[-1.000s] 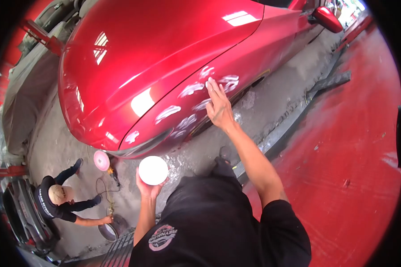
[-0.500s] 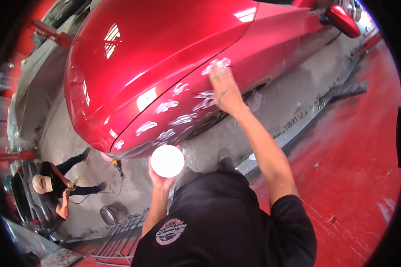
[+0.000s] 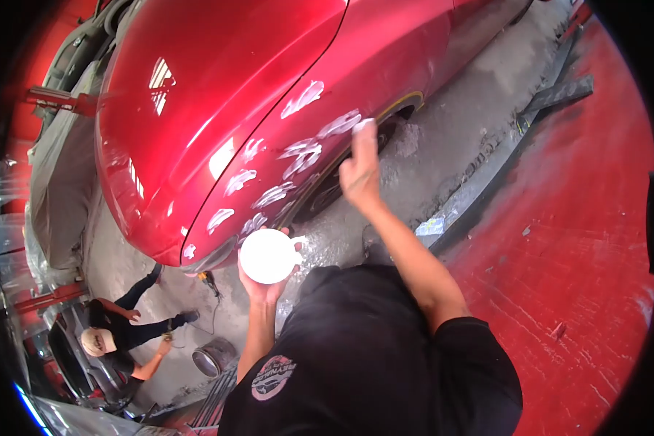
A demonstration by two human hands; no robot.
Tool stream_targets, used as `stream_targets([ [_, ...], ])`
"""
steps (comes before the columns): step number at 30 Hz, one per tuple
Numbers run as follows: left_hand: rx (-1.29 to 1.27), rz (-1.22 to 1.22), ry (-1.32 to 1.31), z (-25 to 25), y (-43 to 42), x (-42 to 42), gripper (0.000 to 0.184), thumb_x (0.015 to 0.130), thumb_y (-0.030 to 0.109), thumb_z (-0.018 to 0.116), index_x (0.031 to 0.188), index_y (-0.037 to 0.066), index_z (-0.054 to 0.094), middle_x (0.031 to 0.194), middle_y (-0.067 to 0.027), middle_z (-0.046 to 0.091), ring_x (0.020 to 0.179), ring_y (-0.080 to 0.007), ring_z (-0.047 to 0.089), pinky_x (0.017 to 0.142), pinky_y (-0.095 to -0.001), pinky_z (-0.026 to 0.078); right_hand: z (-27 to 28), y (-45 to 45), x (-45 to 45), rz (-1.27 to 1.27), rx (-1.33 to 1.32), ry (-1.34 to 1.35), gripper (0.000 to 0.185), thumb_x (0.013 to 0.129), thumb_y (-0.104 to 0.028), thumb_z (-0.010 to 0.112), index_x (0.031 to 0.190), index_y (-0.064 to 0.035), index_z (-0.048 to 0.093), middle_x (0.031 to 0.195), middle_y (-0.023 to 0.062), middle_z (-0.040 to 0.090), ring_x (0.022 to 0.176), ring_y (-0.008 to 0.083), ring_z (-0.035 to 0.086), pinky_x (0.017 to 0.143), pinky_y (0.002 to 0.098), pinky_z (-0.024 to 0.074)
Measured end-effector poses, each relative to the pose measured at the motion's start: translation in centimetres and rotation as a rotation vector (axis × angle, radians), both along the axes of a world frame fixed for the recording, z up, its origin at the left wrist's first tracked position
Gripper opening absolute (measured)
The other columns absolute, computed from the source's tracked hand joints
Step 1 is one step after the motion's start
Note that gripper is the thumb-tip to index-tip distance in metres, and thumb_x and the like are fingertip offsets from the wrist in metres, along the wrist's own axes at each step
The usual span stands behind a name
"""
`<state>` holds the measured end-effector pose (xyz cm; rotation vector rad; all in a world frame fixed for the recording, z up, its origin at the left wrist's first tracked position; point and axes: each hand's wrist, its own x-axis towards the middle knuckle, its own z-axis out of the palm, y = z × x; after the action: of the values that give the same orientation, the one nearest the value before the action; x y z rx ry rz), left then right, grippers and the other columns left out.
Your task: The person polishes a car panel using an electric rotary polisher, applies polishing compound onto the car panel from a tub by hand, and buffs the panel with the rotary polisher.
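Right hand (image 3: 361, 171): fingers stretched out close together, white on the tips, grasping nothing visible; just beside the wheel arch (image 3: 413, 99), contact unclear through the blur.
Left hand (image 3: 266, 289): clamped around the white round tub (image 3: 268, 256) from beneath, near the headlight (image 3: 216, 259).
Fender (image 3: 374, 54): red, dabbed with white smears (image 3: 302, 99) from near left to far.
In the way: right hand covers part of the wheel (image 3: 321, 198); tub overlaps the car's near edge.
Left: corded yellow power tool (image 3: 209, 282), open pail (image 3: 225, 354), co-worker (image 3: 120, 334); grey cover (image 3: 62, 182) beyond.
Right: dark beam (image 3: 559, 96), red floor (image 3: 559, 254).
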<state>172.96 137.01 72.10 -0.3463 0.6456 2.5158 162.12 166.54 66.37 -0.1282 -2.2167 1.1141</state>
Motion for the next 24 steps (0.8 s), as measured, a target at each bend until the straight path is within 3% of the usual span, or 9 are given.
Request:
stream_targets([
  [2,-0.014,-0.005,-0.004,-0.1,0.0,0.4,0.069,0.102,0.062,0.044,0.156,0.019,0.048,0.157,-0.0218,0.049,0.128,-0.0546,0.058,0.082,-0.0614,0.061,-4.1,0.9,-2.6,-0.279,-0.484,-0.220,0.075,0.089,-0.008,0.054,0.154,0.0198,0.028,0.161,0.0398,0.032,0.154,0.0481,0.029,0.128,0.0420,0.0229],
  [4,0.082,0.007,-0.060,-0.7,0.2,-0.1,0.073,0.099,0.065,0.052,0.154,0.016,0.049,0.156,-0.0252,0.045,0.130,-0.0596,0.052,0.081,-0.0659,0.062,-2.4,-3.1,-2.7,0.036,-0.510,-0.286,0.081,0.090,-0.012,0.056,0.153,0.0247,0.020,0.161,0.0469,0.021,0.156,0.0513,0.021,0.130,0.0452,0.0194],
  [5,0.081,0.004,-0.054,-0.6,0.6,-0.4,0.073,0.099,0.065,0.052,0.154,0.016,0.049,0.156,-0.0252,0.045,0.130,-0.0596,0.052,0.081,-0.0659,0.062,-4.7,-7.6,-2.3,0.011,-0.393,-0.227,0.088,0.089,-0.013,0.060,0.156,0.0216,0.015,0.161,0.0477,0.019,0.155,0.0529,0.020,0.130,0.0441,0.0199],
  [6,0.022,-0.011,-0.063,-0.3,0.9,-0.3,0.074,0.099,0.065,0.048,0.154,0.016,0.049,0.156,-0.0236,0.047,0.129,-0.0569,0.055,0.080,-0.0630,0.062,-2.7,-9.0,-0.1,0.142,-0.604,-0.209,0.084,0.089,-0.009,0.059,0.159,0.0155,0.020,0.159,0.0483,0.022,0.154,0.0536,0.024,0.129,0.0454,0.0223],
  [10,-0.040,0.022,-0.073,-0.5,1.9,-1.7,0.077,0.099,0.069,0.043,0.153,0.014,0.049,0.154,-0.0221,0.051,0.128,-0.0537,0.058,0.077,-0.0602,0.061,4.7,-3.8,5.5,0.608,-0.304,-0.168,0.073,0.085,-0.003,0.059,0.154,0.0084,0.041,0.158,0.0328,0.043,0.151,0.0469,0.037,0.127,0.0505,0.0286],
  [12,-0.111,0.028,-0.089,-2.0,1.7,-2.3,0.075,0.100,0.069,0.040,0.152,0.016,0.051,0.149,-0.0153,0.058,0.125,-0.0415,0.063,0.078,-0.0580,0.060,6.6,-2.9,7.1,0.879,0.059,-0.065,0.066,0.084,-0.007,0.064,0.148,0.0061,0.053,0.153,0.0257,0.053,0.148,0.0411,0.045,0.127,0.0539,0.0290],
  [15,-0.174,0.066,-0.192,0.4,5.0,-3.5,0.074,0.101,0.069,0.039,0.151,0.017,0.052,0.145,-0.0118,0.062,0.125,-0.0351,0.064,0.083,-0.0542,0.059,9.7,-3.5,8.1,1.006,0.498,-0.025,0.056,0.082,-0.008,0.068,0.137,0.0019,0.063,0.147,0.0233,0.058,0.143,0.0384,0.052,0.127,0.0579,0.0265],
  [20,-0.150,-0.025,-0.091,-0.2,6.5,-4.5,0.074,0.101,0.071,0.039,0.150,0.018,0.054,0.143,-0.0115,0.063,0.126,-0.0328,0.063,0.087,-0.0511,0.057,9.1,-2.1,7.0,0.991,0.590,-0.124,0.051,0.083,-0.011,0.071,0.132,0.0041,0.066,0.136,0.0209,0.066,0.135,0.0374,0.059,0.127,0.0586,0.0273],
  [24,-0.073,-0.032,-0.001,-1.2,6.8,-5.1,0.076,0.101,0.071,0.039,0.151,0.015,0.052,0.144,-0.0170,0.062,0.124,-0.0401,0.065,0.080,-0.0567,0.061,9.0,1.3,3.0,0.637,0.101,0.049,0.064,0.076,0.003,0.056,0.139,0.0068,0.059,0.141,0.0267,0.062,0.141,0.0453,0.052,0.125,0.0552,0.0302],
])
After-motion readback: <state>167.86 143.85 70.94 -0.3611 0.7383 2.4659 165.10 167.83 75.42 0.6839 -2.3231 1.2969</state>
